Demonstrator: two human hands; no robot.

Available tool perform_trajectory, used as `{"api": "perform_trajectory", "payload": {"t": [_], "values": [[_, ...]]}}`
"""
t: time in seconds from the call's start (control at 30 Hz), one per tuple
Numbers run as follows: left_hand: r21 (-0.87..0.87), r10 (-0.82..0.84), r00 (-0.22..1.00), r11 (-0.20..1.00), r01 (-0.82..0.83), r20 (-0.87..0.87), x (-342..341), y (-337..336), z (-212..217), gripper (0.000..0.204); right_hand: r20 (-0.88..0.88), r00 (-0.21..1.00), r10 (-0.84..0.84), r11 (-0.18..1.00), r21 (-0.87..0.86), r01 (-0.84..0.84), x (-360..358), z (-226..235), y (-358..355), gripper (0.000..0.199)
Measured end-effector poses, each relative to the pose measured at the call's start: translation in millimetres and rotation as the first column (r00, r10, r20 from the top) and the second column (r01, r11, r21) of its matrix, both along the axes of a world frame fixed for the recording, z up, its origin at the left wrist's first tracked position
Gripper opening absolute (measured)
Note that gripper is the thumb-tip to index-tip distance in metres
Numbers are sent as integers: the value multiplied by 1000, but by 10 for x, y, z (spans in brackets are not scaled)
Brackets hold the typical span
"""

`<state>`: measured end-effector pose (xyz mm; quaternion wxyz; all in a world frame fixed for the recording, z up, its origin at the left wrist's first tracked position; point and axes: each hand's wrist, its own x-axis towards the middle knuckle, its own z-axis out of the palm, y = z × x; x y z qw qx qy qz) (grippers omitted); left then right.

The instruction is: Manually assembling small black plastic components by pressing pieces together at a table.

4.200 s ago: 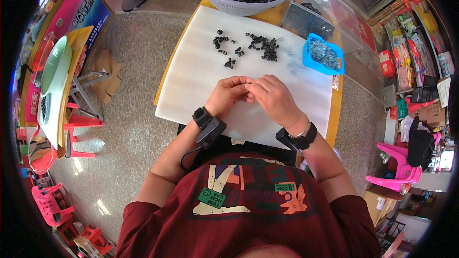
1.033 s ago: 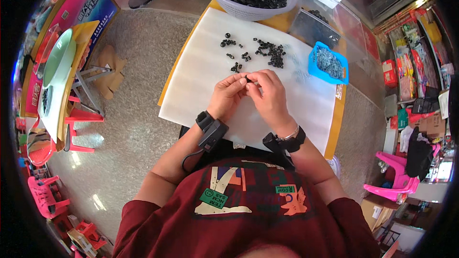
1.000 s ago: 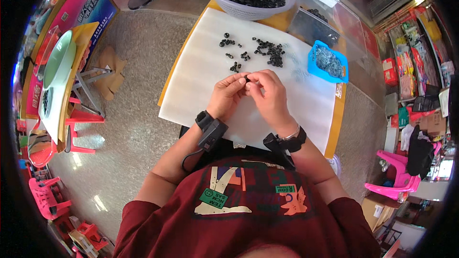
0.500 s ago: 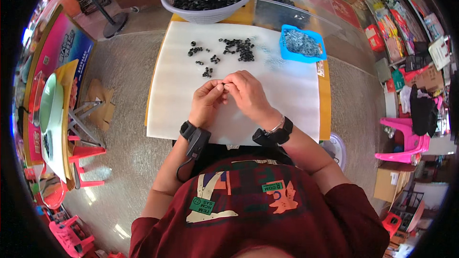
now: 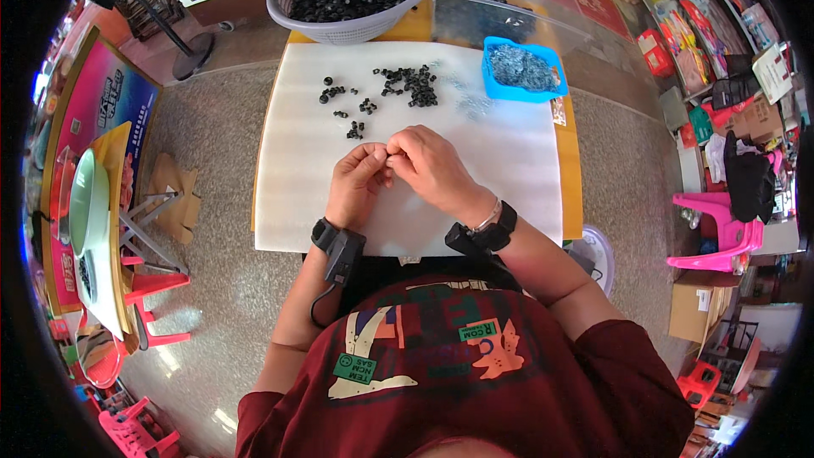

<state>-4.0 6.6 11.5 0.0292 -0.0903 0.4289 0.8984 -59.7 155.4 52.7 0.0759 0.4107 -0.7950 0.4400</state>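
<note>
My left hand (image 5: 357,180) and my right hand (image 5: 431,168) meet fingertip to fingertip above the white sheet (image 5: 483,203) on the table. Both are closed in a pinch, and the fingers hide whatever tiny thing is between them. Just beyond my left fingertips lies a little cluster of small black ring-like parts (image 5: 355,130). A bigger pile of the same parts (image 5: 417,86) is farther back, with several loose ones to its left. At the back right a blue plastic basket (image 5: 519,95) holds many small clear pieces (image 5: 519,66).
A grey-lilac colander basin (image 5: 352,32) heaped with black parts stands at the table's far edge. Beside it is a clear-walled box (image 5: 475,19). Some clear bits (image 5: 475,105) lie scattered near the blue basket. A pink stool (image 5: 716,233) stands to the right.
The view has shifted slightly, moving the table's contents a little leftward. My hands stay pinched together; a dark speck seen between the fingertips before is now hidden.
</note>
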Motion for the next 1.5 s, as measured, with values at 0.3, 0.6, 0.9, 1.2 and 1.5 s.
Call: {"api": "perform_trajectory", "payload": {"t": [0.3, 0.6, 0.9, 1.2, 1.5], "values": [[-8, -45, 999, 999, 45, -3, -4, -15, -3, 19, -52, 999, 2, 999, 38, 0, -14, -32, -1, 15], [-7, -43, 999, 999, 43, -16, 1, -30, -56, 16, -67, 998, -10, 999, 40, 13, -24, -15, 21, 12], [-9, -38, 999, 999, 38, -1, -6, -20, -12, 16, 148, 989, -12, 1000, -16, 14, 3, -37, 23, 11], [9, -59, 998, 998, 59, -16, -11, -63, -74, 16, -146, 989, -4, 994, 104, 20, -16, -16, 17, 6], [85, -51, 998, 995, 54, -35, -1, -64, -38, 17, -181, 983, -40, 995, 81, 56, 14, -50, -25, 9]]}}
